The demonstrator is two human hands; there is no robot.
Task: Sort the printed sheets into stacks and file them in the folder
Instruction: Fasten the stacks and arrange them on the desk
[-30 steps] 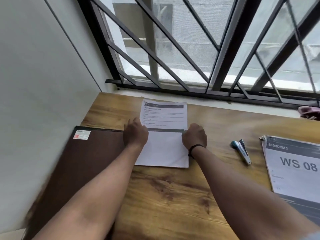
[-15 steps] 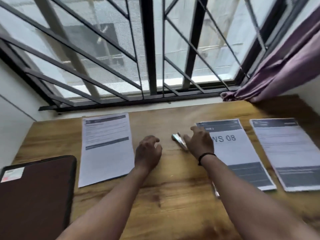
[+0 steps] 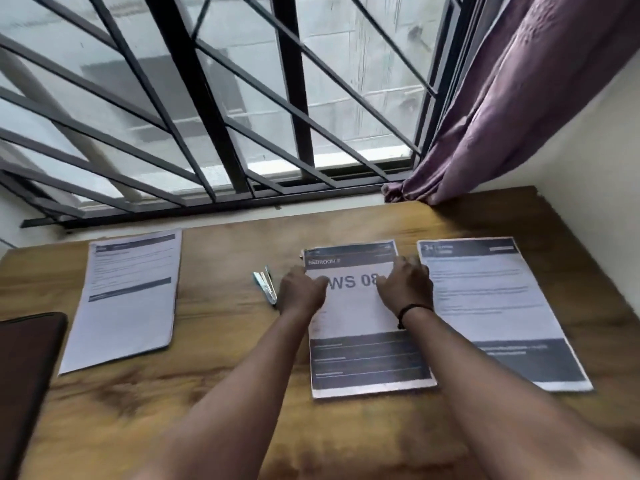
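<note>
- Barred window and purple curtain [image 3: 519, 98] back a wooden desk [image 3: 225, 393].
- Both hands sit on the middle stack [image 3: 367, 362], the "WS 08" one: left hand [image 3: 300, 289] at its left edge, right hand [image 3: 405, 289] at its right, fingers curled against the paper (probably squaring it; I can't tell if either truly pinches).
- Stapler [image 3: 266, 287] lies just beside the left hand.
- Right stack [image 3: 491, 323] and left stack [image 3: 128, 299] flank them; the dark folder [image 3: 24, 375] waits far left, closed.

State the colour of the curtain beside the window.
Purple; the curtain shows best in the head view, at the upper right.
</note>
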